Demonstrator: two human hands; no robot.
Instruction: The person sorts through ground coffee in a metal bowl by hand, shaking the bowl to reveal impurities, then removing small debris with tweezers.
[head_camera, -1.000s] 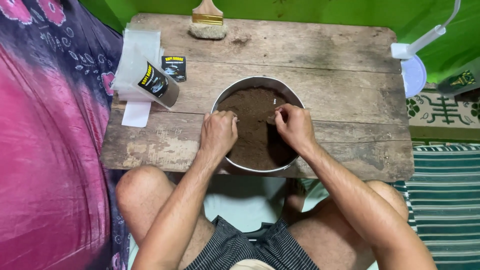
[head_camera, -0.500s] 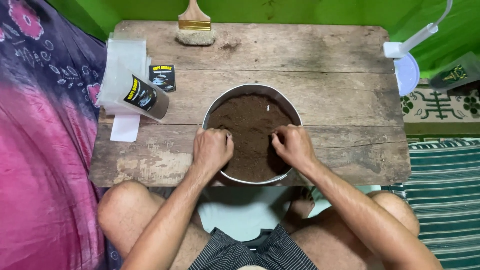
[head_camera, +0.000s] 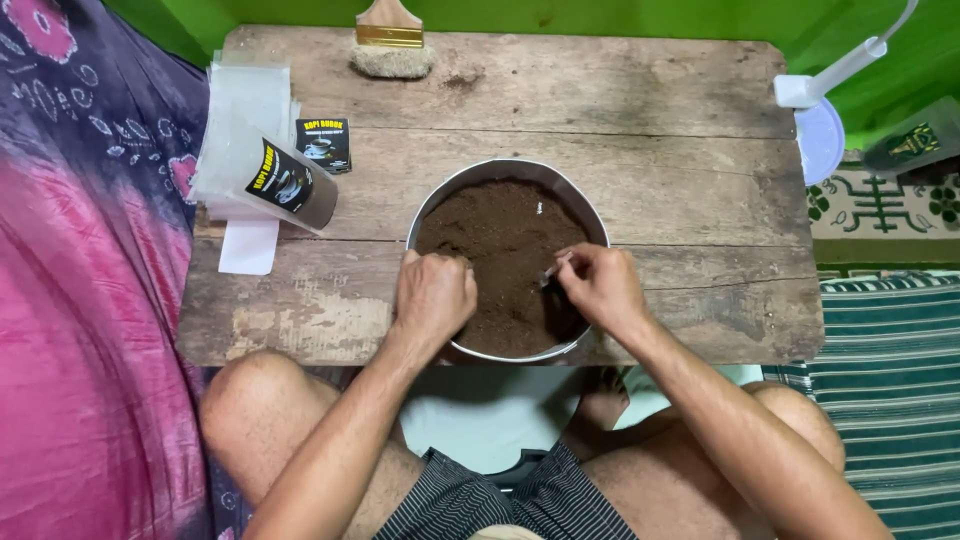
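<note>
A round metal bowl (head_camera: 500, 164) full of dark brown powder (head_camera: 500, 240) stands near the front of a worn wooden table (head_camera: 620, 110). My left hand (head_camera: 432, 295) rests over the bowl's near left rim with its fingers curled shut; what is inside them is hidden. My right hand (head_camera: 598, 288) is over the near right of the bowl. Its fingertips pinch a small thin pale object (head_camera: 552, 269) just above the powder. A tiny white speck (head_camera: 538, 210) lies on the powder further back.
At the table's left lie a stack of clear plastic bags (head_camera: 245, 100), a filled packet with a black label (head_camera: 292, 186), a black card (head_camera: 323, 143) and a white slip (head_camera: 248, 245). A brush (head_camera: 390, 48) lies at the back. A white lamp (head_camera: 820, 125) stands on the right.
Both hands have drawn back from the middle of the bowl toward its near rim. My right hand's fingertips now pinch a small pale object.
</note>
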